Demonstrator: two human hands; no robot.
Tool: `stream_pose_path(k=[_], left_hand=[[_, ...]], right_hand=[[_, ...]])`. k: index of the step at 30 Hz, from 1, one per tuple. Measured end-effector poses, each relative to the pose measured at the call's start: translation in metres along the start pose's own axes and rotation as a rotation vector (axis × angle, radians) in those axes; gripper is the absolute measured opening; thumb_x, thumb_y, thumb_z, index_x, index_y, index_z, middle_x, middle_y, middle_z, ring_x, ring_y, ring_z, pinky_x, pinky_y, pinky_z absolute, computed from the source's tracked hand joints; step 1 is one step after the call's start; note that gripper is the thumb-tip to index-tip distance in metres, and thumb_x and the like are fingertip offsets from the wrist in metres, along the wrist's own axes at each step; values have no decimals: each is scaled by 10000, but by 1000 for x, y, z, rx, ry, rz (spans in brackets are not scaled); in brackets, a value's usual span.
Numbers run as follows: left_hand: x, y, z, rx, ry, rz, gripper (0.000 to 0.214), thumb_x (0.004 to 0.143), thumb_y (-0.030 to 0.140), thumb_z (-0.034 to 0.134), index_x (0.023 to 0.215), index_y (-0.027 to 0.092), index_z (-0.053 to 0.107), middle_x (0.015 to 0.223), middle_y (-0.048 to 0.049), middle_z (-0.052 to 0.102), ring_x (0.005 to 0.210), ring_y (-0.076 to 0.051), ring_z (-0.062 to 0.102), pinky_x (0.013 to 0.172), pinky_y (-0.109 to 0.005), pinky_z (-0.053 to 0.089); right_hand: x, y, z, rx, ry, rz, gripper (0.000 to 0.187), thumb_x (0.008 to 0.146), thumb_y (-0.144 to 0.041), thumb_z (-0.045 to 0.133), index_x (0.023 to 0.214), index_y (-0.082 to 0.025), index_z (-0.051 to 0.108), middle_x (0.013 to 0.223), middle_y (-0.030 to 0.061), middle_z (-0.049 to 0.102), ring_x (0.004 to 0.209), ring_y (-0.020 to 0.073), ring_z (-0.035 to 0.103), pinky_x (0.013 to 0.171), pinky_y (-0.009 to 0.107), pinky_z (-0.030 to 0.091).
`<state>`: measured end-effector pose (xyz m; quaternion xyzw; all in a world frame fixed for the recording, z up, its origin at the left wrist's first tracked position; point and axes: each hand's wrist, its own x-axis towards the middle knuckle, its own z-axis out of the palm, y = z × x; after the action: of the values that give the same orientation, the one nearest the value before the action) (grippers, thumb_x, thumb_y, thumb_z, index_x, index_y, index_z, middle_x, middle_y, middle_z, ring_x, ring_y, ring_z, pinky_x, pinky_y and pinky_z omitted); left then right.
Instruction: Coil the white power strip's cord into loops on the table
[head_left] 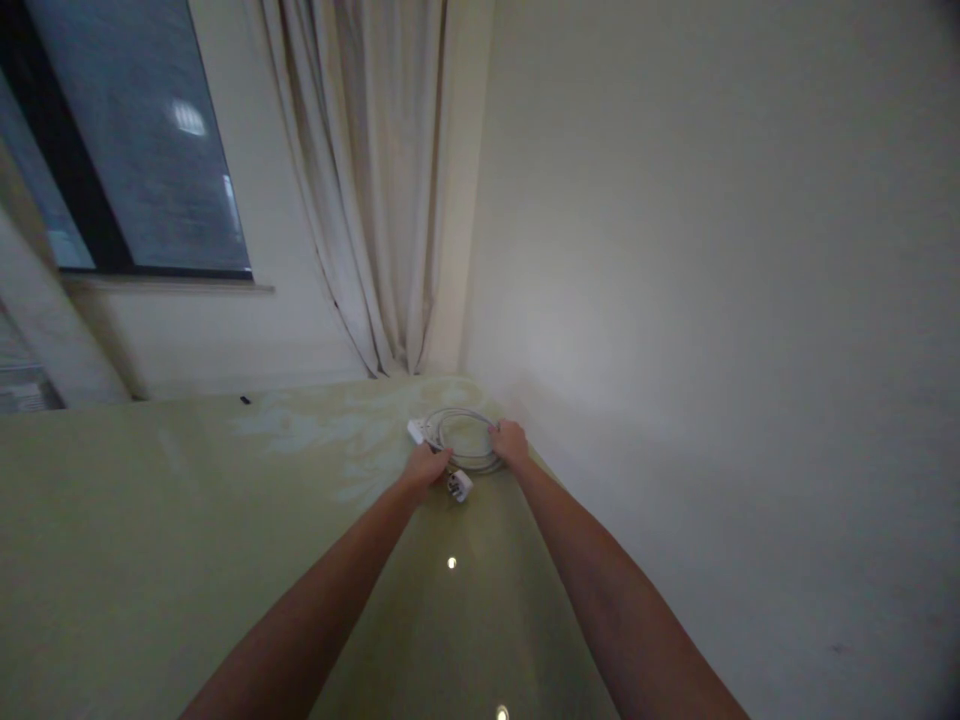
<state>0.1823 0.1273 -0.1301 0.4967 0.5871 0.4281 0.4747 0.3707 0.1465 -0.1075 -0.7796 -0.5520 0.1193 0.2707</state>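
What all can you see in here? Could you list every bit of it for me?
Power strip: one, white, beside the left hand
Cable: one coil, light grey, between the hands
Plug: one, white, just nearer than the coil
Small object: one, dark, on the floor further left, too small to identify
Floor: one, glossy yellow-green, with bright reflections
Curtains: two, pale beige, either side of the window
Window: one, dark-framed, upper left
Sill: one, pale, below the window
Walls: two, off-white, ahead and right
Left hand: one, bare, holding the coil's near left side
Right hand: one, bare, holding the coil's right side
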Motion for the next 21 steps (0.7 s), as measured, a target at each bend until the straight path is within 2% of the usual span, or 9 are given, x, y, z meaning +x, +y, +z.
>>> stream_pose_path(k=[2,5,7,9,11,13,16,18,21], left_hand=[[-5,-5,-16,142,-40,5,370,1010,393,701,1293,156,682,1283,-116,698,1097,-259,703,939,-469,611],[-23,-13,-44,284,-19,75,188,968,306,695,910,131,729,952,-99,750,933,-257,715,888,-406,569],[-43,-19,-64,319,27,160,172,928,268,658,800,159,697,862,-101,746,882,-262,705,865,-382,536],[-65,-27,-82,316,70,249,153,913,292,613,868,177,703,905,-102,760,872,-254,702,852,-369,526],[-84,-35,-97,293,100,320,214,911,347,567,946,187,706,945,-103,769,880,-252,710,849,-368,535],[-97,-40,-108,264,123,370,277,902,401,531,983,194,696,957,-105,772,886,-256,721,842,-375,552],[-105,-44,-114,224,155,417,332,874,458,512,994,199,681,919,-100,766,846,-259,729,798,-383,577],[-107,-44,-114,203,169,439,363,859,487,509,995,196,677,885,-97,757,822,-262,730,768,-387,587],[-112,-46,-118,176,176,460,428,862,545,496,1006,191,686,869,-96,755,822,-269,733,766,-400,596]], right_hand=[[-3,5,-2,-26,16,-26,296,985,-304,651,1104,-68,784,1201,268,749,1200,338,659,1005,385,458],[-19,3,-8,-23,82,-100,415,1021,-331,583,1257,-24,732,1322,312,679,1284,377,601,1077,446,436],[-41,-3,-13,-1,111,-199,443,1040,-304,542,1374,-44,673,1408,282,638,1335,351,567,1128,444,415],[-76,-12,-13,29,104,-341,417,1037,-271,560,1413,-121,656,1424,196,647,1350,283,559,1161,391,401],[-121,-21,-7,60,71,-507,331,1026,-269,603,1335,-198,699,1360,117,683,1303,230,581,1138,339,419],[-169,-29,5,93,13,-832,252,1032,-307,612,1228,-193,722,1215,112,714,1183,244,618,1068,368,456],[-225,-41,27,6,-32,-1075,277,1031,-415,636,1182,-192,701,1102,92,724,1029,247,624,929,370,481],[-241,-48,38,-82,-50,-1189,280,1029,-441,632,1124,-186,693,1080,92,729,998,246,618,903,370,471],[-240,-59,46,-187,-47,-1231,208,1013,-364,619,1075,-178,690,1086,102,737,1004,248,619,894,373,458]])
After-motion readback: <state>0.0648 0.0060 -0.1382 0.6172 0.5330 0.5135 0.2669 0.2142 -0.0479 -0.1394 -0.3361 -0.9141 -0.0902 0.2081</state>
